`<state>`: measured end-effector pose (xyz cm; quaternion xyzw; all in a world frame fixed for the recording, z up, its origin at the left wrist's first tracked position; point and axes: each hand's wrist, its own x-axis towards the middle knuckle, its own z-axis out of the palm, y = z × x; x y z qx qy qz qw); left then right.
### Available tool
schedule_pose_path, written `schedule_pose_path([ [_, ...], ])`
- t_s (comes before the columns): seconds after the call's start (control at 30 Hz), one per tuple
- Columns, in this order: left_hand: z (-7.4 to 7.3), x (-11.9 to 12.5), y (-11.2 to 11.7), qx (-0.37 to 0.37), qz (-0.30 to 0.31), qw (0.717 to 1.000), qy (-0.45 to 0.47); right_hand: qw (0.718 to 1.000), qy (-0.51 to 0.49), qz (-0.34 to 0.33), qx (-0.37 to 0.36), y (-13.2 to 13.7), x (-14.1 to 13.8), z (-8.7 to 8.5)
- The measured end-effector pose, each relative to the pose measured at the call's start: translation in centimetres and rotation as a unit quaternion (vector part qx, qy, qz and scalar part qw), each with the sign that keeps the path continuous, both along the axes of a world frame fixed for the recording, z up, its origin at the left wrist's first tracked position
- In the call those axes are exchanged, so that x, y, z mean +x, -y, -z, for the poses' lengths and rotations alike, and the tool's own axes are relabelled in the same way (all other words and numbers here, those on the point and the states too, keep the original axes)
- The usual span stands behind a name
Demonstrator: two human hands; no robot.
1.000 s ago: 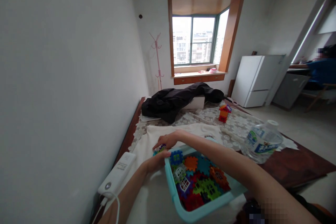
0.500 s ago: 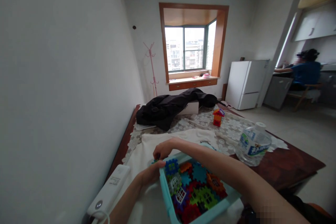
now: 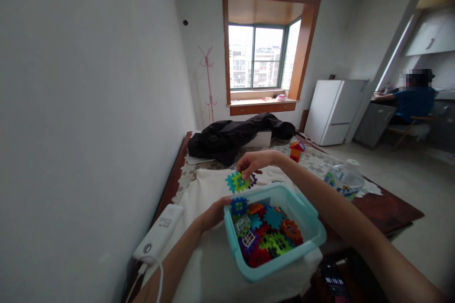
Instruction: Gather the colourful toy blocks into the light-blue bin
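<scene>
My right hand (image 3: 256,162) is closed on several interlocking toy building tiles (image 3: 235,182), turquoise, green and purple with toothed edges, held up just beyond the bin. My left hand (image 3: 215,213) grips the near left corner of a light blue plastic bin (image 3: 274,269); some of its fingers are hidden behind the rim. Inside the bin lie loose tiles in red, orange, green, blue and purple, a few with window grids. A blue window tile (image 3: 239,206) rests by the left rim, close to my left thumb.
A white power strip (image 3: 159,232) with a cable lies left on the cloth-covered table. At right stands a clear water bottle (image 3: 344,179). Farther back are a small tile house (image 3: 295,151) and a black garment (image 3: 227,137). A person in blue (image 3: 414,104) sits far right.
My right hand has lifted from beside the bin's left corner, moving up and right with the tiles now in plain view. My left hand stays at the bin's corner. The view has shifted slightly.
</scene>
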<state>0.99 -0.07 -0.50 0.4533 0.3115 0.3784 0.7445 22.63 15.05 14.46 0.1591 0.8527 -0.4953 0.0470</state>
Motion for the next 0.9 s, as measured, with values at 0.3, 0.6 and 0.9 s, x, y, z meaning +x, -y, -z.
schedule_pose_path([
  [0.3,-0.2,1.6,0.8,0.002,-0.018,1.000,0.024,0.946,-0.216,0.238,-0.029,0.9,7.4,6.8],
  [0.6,0.9,2.8,3.1,0.041,-0.050,0.998,-0.007,0.847,-0.306,0.422,-0.101,-0.7,6.3,18.0],
  [0.9,4.3,2.4,4.4,-0.055,-0.102,0.993,-0.003,0.851,-0.262,0.453,0.040,-0.4,7.4,15.9],
])
